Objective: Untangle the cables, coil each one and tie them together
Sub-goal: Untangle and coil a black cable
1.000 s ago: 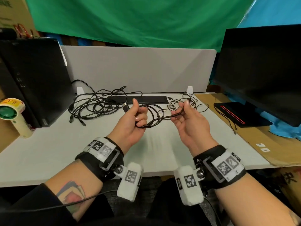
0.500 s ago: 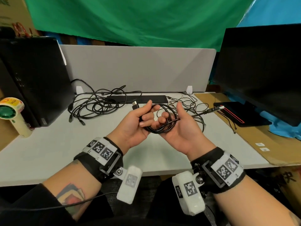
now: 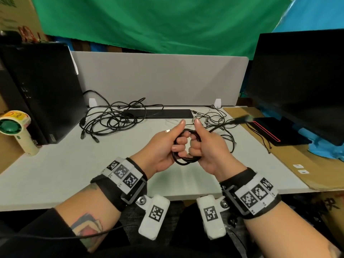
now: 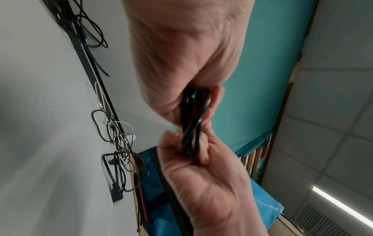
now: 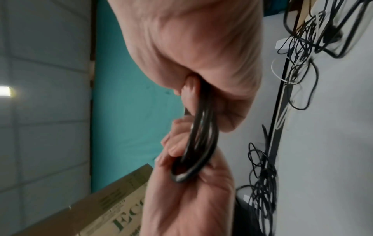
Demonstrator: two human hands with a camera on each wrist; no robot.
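A black cable coil (image 3: 186,160) hangs above the middle of the desk, held from both sides. My left hand (image 3: 168,145) grips its left side with curled fingers, thumb up. My right hand (image 3: 203,146) grips its right side the same way. The coil's loops (image 4: 191,127) run between both fists, and the same loops (image 5: 199,143) show in the right wrist view. Its free end with a plug (image 3: 242,119) sticks out to the right, blurred. A tangle of black cables (image 3: 111,121) lies at the back left. A thinner tangle (image 3: 217,120) lies behind my right hand.
A black bar (image 3: 158,113) lies along the grey divider (image 3: 158,79). A black computer tower (image 3: 37,90) stands at the left, with a green-and-cream hand fan (image 3: 16,129) in front of it. A monitor (image 3: 301,81) stands at the right on a brown mat (image 3: 307,164).
Both hands have closed into fists around the coil and come together, thumbs up. The free plug end has swung out to the right and risen.
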